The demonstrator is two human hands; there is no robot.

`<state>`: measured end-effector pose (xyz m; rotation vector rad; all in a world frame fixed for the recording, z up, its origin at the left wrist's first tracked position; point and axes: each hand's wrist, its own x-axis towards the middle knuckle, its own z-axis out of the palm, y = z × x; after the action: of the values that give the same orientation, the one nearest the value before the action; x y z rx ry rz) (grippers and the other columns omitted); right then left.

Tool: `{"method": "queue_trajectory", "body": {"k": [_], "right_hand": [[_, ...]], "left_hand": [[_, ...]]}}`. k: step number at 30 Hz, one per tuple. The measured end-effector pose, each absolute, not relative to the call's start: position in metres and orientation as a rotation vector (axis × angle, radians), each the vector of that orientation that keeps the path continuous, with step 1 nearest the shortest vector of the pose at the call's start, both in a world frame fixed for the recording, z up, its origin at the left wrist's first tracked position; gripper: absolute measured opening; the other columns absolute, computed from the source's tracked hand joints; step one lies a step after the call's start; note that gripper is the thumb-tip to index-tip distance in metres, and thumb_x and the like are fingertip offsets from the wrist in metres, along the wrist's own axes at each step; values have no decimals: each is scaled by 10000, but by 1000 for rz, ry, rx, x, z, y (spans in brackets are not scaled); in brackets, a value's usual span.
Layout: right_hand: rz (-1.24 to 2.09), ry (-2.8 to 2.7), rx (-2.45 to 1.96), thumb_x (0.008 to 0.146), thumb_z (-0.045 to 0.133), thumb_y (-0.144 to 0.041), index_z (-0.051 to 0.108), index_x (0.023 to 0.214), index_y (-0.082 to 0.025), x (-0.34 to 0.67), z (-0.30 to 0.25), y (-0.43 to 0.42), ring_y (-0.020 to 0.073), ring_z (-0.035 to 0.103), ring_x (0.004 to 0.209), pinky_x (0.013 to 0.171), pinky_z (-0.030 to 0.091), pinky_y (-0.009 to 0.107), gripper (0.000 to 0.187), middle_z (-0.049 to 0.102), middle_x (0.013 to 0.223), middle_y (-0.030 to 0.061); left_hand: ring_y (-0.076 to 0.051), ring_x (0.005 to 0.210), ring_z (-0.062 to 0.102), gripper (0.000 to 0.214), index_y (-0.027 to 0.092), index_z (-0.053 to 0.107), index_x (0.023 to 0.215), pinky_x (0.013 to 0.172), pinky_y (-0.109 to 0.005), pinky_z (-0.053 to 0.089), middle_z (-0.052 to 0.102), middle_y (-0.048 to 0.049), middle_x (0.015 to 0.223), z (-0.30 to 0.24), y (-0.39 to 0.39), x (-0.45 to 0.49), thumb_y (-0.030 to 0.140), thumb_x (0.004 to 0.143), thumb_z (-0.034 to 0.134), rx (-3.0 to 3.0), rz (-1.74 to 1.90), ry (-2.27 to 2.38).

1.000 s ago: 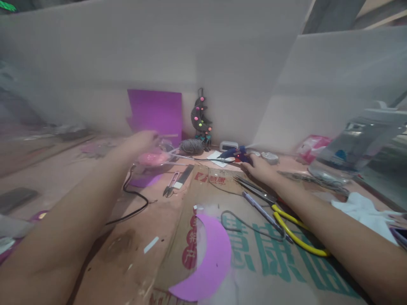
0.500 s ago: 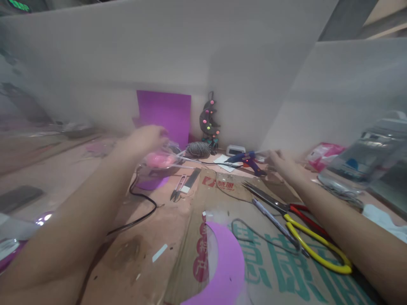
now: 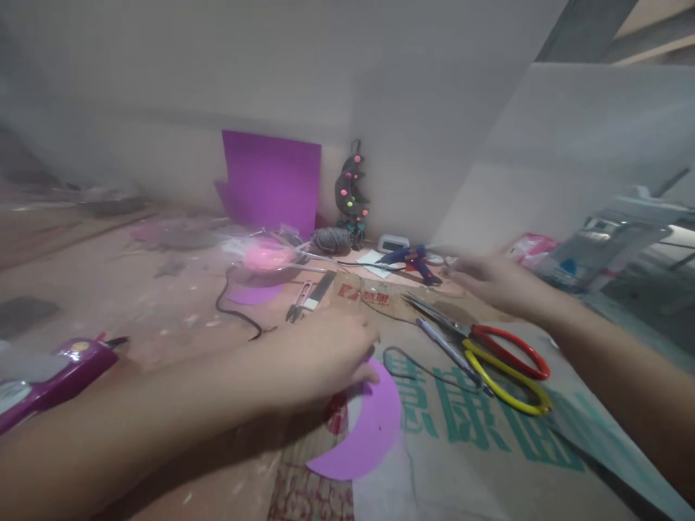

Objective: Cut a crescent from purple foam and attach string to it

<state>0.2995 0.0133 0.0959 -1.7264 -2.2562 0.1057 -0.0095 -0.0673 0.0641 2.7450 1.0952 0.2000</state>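
Read as a clock centred on the purple crescent [image 3: 380, 412], with twelve straight ahead of the person, the crescent lies flat on printed cardboard [image 3: 450, 492]. The left hand [image 3: 331, 354] reaches in from nine o'clock to its eleven o'clock tip, fingers bent and thumb a little apart from them; the thumb overlaps the purple edge, but whether it pinches the crescent I cannot tell. Out at nine o'clock is a glossy magenta tool [image 3: 70, 373]. At two o'clock a pen [image 3: 442, 346] lies just beside scissors [image 3: 461, 331] with one red and one yellow handle.

Farther off, thread snips [image 3: 300, 298] lie at eleven o'clock. The right hand [image 3: 486, 278] is between one and two, fingers curled and blurred; whether they hold anything I cannot tell. Just beside it, nearer one o'clock, rests a blue glue gun [image 3: 418, 259]. A pink bundle [image 3: 266, 255] sits at eleven. Beyond, near twelve, are a grey yarn ball [image 3: 331, 241] and a dark beaded ornament [image 3: 350, 189], with a purple sheet [image 3: 274, 181] standing at eleven.
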Motion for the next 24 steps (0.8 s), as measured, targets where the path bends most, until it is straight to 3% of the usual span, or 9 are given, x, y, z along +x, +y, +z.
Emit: {"method": "queue_trajectory", "body": {"k": [3,5,9,12,14,17,21,24], "right_hand": [[24,-2365,-1524,914,515,-484,708,952,-237,280,84,-32,279,694,860,739,542,379,315,756,942,95],[33,-2411,-1403,939,477,-482,687,995,-261,266,73,-59,278,709,847,707,559,397,310,754,984,93],[219,-2517,-1207,968,483,-432,638,1094,-264,243,49,-93,246,735,823,652,600,365,261,760,997,89],[252,-2593,-1037,986,495,-384,592,1250,-248,234,35,-105,245,700,1067,846,610,376,312,702,1224,119],[215,-2717,-829,974,543,-397,560,1350,-242,231,30,-109,272,608,1251,1002,549,416,407,616,1390,135],[226,-2862,-655,954,580,-461,578,1378,-216,229,27,-112,307,532,1340,1087,483,459,490,545,1480,149],[323,-2847,-705,967,558,-454,598,1366,-170,228,30,-112,284,532,1342,1122,448,449,492,566,1456,165],[338,-2826,-698,981,541,-398,609,1354,-164,227,32,-110,265,530,1347,1151,417,433,445,586,1435,165]], "left_hand": [[-308,874,649,561,257,669,1005,634,-363,448,690,-82,933,56,-82,-14,699,668,740,2719,134,1123],[-324,853,646,613,245,660,1025,600,-368,437,681,-105,946,58,-86,-12,695,624,777,2721,37,1186],[-282,877,648,502,226,639,1011,587,-331,443,669,-103,984,63,-81,-4,592,702,790,2582,-58,1158],[-260,904,643,451,223,619,1004,642,-327,469,656,-79,979,54,-75,-3,576,759,754,2572,94,1104],[-245,916,641,338,222,614,1030,690,-334,481,646,-79,1025,46,-73,-2,507,858,671,2603,163,1069],[-215,873,644,201,234,620,1053,698,-330,477,638,-75,1078,39,-71,-3,382,943,539,2638,187,1081],[-214,821,649,227,246,645,1047,669,-319,462,677,-65,1008,35,-62,-9,416,924,560,2646,112,1106],[-212,751,649,123,236,669,938,651,-306,451,699,-49,839,34,-50,-17,319,861,620,2644,22,1150]]}}
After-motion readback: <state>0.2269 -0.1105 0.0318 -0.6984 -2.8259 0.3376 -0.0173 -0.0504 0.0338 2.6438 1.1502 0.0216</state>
